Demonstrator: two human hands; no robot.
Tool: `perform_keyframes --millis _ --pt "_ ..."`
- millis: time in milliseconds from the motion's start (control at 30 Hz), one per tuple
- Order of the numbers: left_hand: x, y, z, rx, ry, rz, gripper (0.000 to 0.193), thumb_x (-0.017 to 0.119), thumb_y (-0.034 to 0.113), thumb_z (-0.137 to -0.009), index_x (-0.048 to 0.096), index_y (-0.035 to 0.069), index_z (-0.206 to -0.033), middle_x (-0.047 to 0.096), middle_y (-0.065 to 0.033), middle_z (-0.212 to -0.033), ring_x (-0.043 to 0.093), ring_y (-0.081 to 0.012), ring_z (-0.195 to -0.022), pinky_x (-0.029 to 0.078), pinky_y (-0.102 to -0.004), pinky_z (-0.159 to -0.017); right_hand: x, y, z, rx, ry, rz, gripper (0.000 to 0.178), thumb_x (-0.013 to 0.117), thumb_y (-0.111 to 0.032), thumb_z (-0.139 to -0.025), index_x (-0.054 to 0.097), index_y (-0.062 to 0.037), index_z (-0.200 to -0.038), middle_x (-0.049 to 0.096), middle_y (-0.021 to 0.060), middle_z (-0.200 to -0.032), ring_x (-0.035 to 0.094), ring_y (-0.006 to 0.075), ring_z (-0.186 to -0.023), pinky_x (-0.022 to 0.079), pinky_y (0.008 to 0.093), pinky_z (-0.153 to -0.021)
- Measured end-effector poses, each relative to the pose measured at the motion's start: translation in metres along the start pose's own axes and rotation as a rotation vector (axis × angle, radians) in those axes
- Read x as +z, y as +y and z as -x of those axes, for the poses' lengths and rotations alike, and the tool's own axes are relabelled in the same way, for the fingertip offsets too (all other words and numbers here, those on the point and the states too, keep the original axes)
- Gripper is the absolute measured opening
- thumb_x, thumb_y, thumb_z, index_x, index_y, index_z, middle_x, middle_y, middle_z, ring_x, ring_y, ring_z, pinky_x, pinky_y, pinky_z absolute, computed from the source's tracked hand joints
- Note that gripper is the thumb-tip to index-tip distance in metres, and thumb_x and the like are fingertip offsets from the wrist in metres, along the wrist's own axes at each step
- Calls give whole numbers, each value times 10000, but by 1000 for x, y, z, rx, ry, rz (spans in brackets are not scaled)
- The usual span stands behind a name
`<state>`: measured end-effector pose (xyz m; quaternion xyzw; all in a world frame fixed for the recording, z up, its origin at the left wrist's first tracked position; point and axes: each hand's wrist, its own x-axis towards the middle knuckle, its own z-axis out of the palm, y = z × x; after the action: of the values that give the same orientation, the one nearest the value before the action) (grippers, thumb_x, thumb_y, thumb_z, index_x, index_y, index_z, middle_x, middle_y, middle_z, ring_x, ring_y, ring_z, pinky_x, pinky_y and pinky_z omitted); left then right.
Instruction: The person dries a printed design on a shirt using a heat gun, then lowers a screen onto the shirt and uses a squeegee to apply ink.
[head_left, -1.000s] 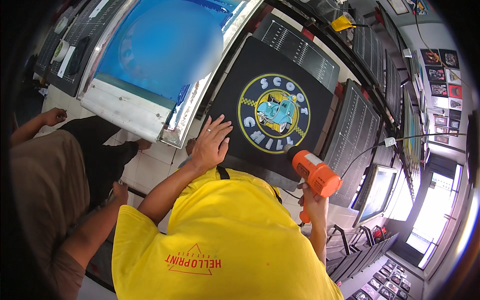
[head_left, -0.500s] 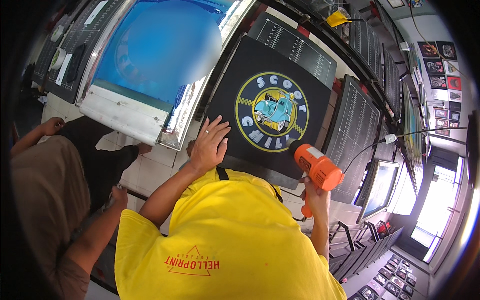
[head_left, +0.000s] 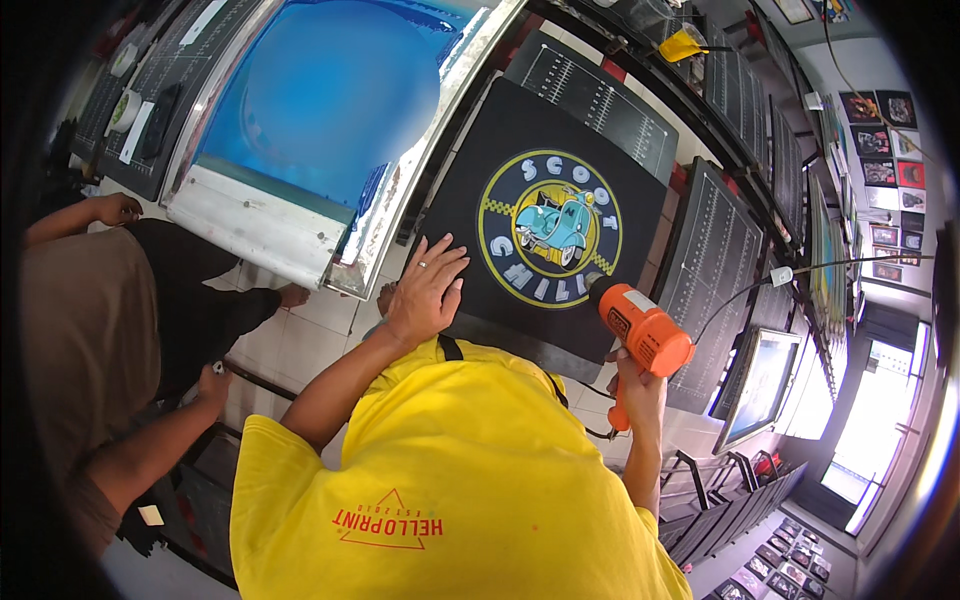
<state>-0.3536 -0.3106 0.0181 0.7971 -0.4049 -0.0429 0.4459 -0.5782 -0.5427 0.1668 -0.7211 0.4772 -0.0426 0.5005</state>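
Note:
A black shirt panel point(head_left: 497, 122) lies flat over a board in front of me, with a round print point(head_left: 552, 228) of a turquoise scooter inside a yellow ring and pale lettering. My left hand point(head_left: 426, 296), a ring on one finger, rests with fingers stretched out on the fabric's near left edge. Gripped by its handle in my right hand point(head_left: 640, 385) is an orange heat gun point(head_left: 648, 335). Its dark nozzle points at the lower right edge of the print, close above the cloth. The panel's near edge meets my yellow shirt.
On the left stands a large blue printing screen point(head_left: 260, 218) in a pale frame. Beside it is another person point(head_left: 95, 330) in brown. Black ruled boards point(head_left: 715, 260) line the right, with a cord point(head_left: 735, 300) crossing them. A yellow cup point(head_left: 683, 43) stands far right.
My view has shifted slightly. The heat gun's nozzle stays near the print's lower right, and my left hand stays flat. The person at left has moved their arms a little.

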Motion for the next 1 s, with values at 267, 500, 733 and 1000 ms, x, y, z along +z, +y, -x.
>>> perform_keyframes --millis 267,500,733,1000 --pt "1 -1 0 8 -5 14 278 577 64 -896 654 -9 -1153 631 -153 -1268 482 -352 -1350 277 -552 -1173 -3 -3 -5 8 -25 -7 310 634 -133 -943 559 14 -1206 684 78 -852 561 91 -515 450 250 -462" --pt "1 -2 1 10 -13 -15 293 581 79 -895 658 -10 -1164 631 -145 -1278 484 -334 -1348 279 -530 -1183 -6 -11 -14 -17 22 7 318 630 -154 -948 569 17 -1209 683 67 -849 563 87 -516 451 245 -462" --pt "1 1 1 6 -33 -25 298 579 79 -896 652 -12 -1170 626 -153 -1285 479 -339 -1351 274 -534 -1183 -11 -10 -19 -6 -11 45 318 630 -173 -949 588 0 -1212 686 67 -846 564 95 -508 454 249 -462" --pt "0 0 -1 25 -33 -29 297 576 81 -900 648 -18 -1170 623 -164 -1284 474 -352 -1353 281 -543 -1176 -13 -16 -21 -5 -11 51 280 628 -173 -946 600 -2 -1166 686 64 -843 573 99 -517 455 253 -469"
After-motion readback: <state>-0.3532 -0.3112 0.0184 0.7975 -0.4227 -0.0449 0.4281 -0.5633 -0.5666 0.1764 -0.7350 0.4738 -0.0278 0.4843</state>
